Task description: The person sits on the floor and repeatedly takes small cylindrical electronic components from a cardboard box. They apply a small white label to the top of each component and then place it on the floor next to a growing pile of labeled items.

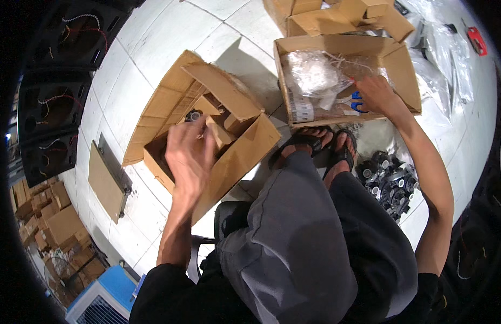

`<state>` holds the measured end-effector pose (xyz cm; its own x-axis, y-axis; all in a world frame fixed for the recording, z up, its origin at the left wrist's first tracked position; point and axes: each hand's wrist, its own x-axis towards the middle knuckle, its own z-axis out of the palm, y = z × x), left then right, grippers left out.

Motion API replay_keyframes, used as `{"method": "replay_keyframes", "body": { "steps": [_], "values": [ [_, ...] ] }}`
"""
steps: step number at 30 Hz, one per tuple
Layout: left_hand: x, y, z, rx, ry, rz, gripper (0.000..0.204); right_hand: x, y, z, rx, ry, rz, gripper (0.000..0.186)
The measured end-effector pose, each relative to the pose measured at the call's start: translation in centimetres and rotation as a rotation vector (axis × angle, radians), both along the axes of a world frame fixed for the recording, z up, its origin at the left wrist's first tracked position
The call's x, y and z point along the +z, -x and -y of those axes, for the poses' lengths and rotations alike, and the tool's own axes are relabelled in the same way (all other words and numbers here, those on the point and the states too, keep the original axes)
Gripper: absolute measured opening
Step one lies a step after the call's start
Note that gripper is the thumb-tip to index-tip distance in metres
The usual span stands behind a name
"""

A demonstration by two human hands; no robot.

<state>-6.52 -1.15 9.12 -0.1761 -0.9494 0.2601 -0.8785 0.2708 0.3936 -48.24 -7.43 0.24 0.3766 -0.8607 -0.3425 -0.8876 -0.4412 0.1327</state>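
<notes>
My left hand (190,154) hovers over the opening of a cardboard box (245,146) at the left, its fingers bent and smeared by motion. Inside that box lie smaller cardboard pieces (221,132) and a round black part (194,115). At the right, my right hand (377,94) reaches into a shallow cardboard box (410,70), fingers curled down and closed. Something small and red shows at its fingertips; what it grips is hidden. Beside it are scissors with blue handles (358,102) and a clear plastic bag (312,73) of white items.
Several black round parts (388,183) are heaped on the tiled floor by my right foot. Clear plastic bags (442,59) and a red tool (476,41) lie at the far right. A flat board (106,181) and black cabinets (48,113) with loose wires stand left.
</notes>
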Motion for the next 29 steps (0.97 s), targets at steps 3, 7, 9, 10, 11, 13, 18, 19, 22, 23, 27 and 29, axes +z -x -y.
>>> {"method": "replay_keyframes", "body": {
  "steps": [3,7,9,10,11,13,18,19,22,23,27,29],
  "values": [
    [2.2,6.8,1.3,-0.303,0.005,-0.265,0.019,1.6,1.9,-0.1,-0.055,-0.004,-0.060,0.033],
    [-0.6,15.1,6.9,-0.532,-0.636,-0.184,0.023,3.9,5.0,-0.7,-0.073,0.097,-0.066,0.036],
    [-4.2,18.8,9.1,-0.631,-0.711,0.240,0.022,7.1,4.7,-0.4,-0.258,-0.028,-0.061,0.036],
    [-6.0,20.2,9.3,-0.618,-0.761,0.349,0.022,8.7,4.4,-0.4,-0.348,-0.095,-0.056,0.036],
    [-7.7,21.4,9.3,-0.623,-0.803,0.453,0.022,10.4,4.5,-1.2,-0.430,-0.084,0.035,0.037],
    [-11.0,22.3,8.9,-0.540,-0.755,0.488,0.024,12.3,7.4,-2.6,-0.562,-0.174,0.178,0.036],
    [-16.3,23.7,8.9,-0.483,-0.567,0.830,0.032,11.4,14.8,-11.3,-0.936,-0.289,0.907,0.026],
    [-15.9,24.6,9.4,-0.538,-0.641,0.842,0.030,11.3,15.8,-13.4,-0.997,-0.325,0.956,0.026],
    [-13.8,25.3,9.6,-0.531,-0.626,0.818,0.027,8.5,15.3,-18.7,-1.089,-0.243,1.257,0.023],
    [-12.5,24.9,9.5,-0.521,-0.576,0.804,0.024,7.8,14.2,-19.7,-1.111,-0.227,1.342,0.024],
    [-4.1,22.1,8.3,-0.457,-0.378,0.703,0.019,6.2,10.4,-24.2,-1.176,-0.171,1.642,0.032],
    [0.8,21.2,7.2,-0.392,-0.307,0.687,0.018,7.3,7.9,-25.8,-1.318,-0.161,1.632,0.031]
  ]
}}
